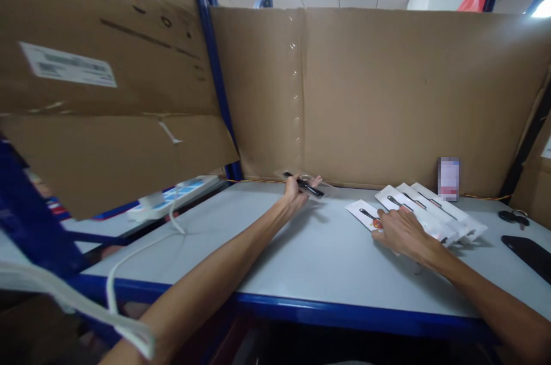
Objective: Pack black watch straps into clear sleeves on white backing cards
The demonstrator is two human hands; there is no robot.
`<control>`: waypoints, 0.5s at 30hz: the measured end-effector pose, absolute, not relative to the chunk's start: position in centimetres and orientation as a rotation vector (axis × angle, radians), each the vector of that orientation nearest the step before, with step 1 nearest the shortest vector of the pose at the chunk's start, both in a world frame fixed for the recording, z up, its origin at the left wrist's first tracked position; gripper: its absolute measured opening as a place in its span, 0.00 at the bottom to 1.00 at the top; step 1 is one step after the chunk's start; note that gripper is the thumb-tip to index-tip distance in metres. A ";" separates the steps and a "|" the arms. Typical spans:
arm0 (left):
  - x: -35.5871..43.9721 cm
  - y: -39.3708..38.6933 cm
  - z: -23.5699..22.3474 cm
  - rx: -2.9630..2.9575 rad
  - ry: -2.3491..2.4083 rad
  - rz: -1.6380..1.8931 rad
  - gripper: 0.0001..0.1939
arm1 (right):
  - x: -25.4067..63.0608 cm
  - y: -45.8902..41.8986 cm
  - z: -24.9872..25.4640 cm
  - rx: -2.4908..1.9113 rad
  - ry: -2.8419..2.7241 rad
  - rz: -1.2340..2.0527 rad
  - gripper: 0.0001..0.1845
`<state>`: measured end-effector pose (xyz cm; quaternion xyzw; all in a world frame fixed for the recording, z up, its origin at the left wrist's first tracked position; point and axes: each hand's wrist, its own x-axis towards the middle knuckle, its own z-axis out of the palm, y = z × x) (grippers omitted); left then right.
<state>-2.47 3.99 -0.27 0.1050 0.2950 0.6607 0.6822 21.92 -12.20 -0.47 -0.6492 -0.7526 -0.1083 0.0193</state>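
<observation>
The left hand (296, 191) is closed around a slim black item in clear plastic wrap (310, 187), held above the far part of the pale grey tabletop (275, 264) near the brown cardboard panel (379, 95). The right hand (400, 230) rests with bent fingers on the flat white box printed with a black-handled utensil (360, 210), but whether it grips the box cannot be told; beside it, similar white boxes (450, 210) lie overlapping, near an upright phone (449, 179).
</observation>
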 end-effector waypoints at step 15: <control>-4.0 5.3 -0.2 0.192 0.616 1.549 0.16 | 23.2 -13.6 2.8 -1.808 -2.314 -0.414 0.20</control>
